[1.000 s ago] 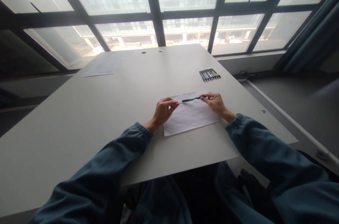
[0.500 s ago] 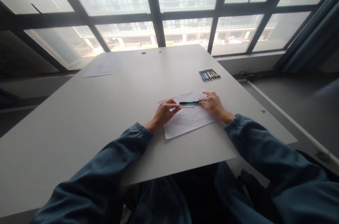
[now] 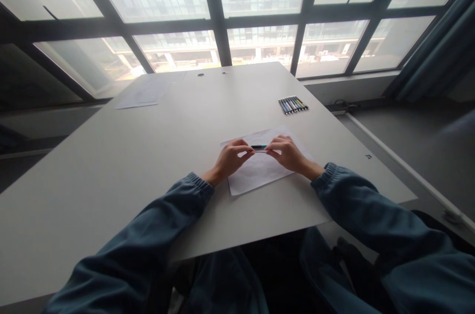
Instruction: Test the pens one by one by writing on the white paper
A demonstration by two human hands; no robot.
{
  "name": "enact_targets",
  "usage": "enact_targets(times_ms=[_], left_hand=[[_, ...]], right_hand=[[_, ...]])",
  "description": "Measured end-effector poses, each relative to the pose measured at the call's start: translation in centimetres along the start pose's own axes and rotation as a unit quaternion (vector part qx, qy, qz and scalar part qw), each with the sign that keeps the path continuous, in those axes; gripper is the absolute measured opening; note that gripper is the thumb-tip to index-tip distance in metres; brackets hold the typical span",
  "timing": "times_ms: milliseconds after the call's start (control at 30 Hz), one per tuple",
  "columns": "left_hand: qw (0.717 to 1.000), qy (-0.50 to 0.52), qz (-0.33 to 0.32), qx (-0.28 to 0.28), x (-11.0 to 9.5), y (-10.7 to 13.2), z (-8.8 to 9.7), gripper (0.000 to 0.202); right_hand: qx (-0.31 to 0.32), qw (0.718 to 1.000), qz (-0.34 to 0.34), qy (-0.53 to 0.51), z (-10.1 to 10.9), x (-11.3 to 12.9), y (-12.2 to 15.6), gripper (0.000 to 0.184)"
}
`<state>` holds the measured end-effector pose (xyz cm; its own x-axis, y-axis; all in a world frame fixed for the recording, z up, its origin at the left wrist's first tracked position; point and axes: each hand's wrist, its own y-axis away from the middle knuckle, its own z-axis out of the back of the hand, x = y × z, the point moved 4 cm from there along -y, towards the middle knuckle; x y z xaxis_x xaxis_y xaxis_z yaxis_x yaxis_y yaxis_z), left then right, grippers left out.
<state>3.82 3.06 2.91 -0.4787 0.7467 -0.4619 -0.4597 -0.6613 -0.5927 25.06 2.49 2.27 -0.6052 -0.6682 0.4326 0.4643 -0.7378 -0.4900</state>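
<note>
Between the fingertips of both hands runs a thin dark pen refill [image 3: 261, 152], held level just over the white paper [image 3: 256, 178]. My left hand [image 3: 232, 157] pinches its left end with thumb and forefinger. The right end is between the thumb and fingers of my right hand [image 3: 288, 154]. Right behind the refill lies a teal pen [image 3: 259, 146] with a dark tip end; its right part is hidden by my right hand. The paper lies at a slant under both hands.
A row of several pens [image 3: 293, 105] lies beyond my right hand, near the right edge of the white table [image 3: 166, 156]. More paper sheets [image 3: 139, 96] are at the far left. Windows stand behind the table.
My right hand has left the right end of the teal pen and moved left, closing on the right end of the refill. My left hand has stayed nearly still.
</note>
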Motion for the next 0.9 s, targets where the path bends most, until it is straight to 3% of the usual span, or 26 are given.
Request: enact_targets(times_ms=[367, 700, 900], left_hand=[[0.999, -0.029, 0.024, 0.006, 1.0, 0.2, -0.2, 0.018], [0.996, -0.026, 0.067, 0.062, 1.7, 0.5, -0.4, 0.015], [0.997, -0.016, 0.064, 0.033, 1.7, 0.2, -0.1, 0.025]], right_hand=[[0.029, 0.999, -0.005, 0.044, 0.6, -0.5, 0.2, 0.017], [0.051, 0.995, -0.037, 0.08, 0.5, -1.7, 0.6, 0.017], [0.053, 0.995, -0.045, 0.074, 0.6, -1.6, 0.6, 0.013]])
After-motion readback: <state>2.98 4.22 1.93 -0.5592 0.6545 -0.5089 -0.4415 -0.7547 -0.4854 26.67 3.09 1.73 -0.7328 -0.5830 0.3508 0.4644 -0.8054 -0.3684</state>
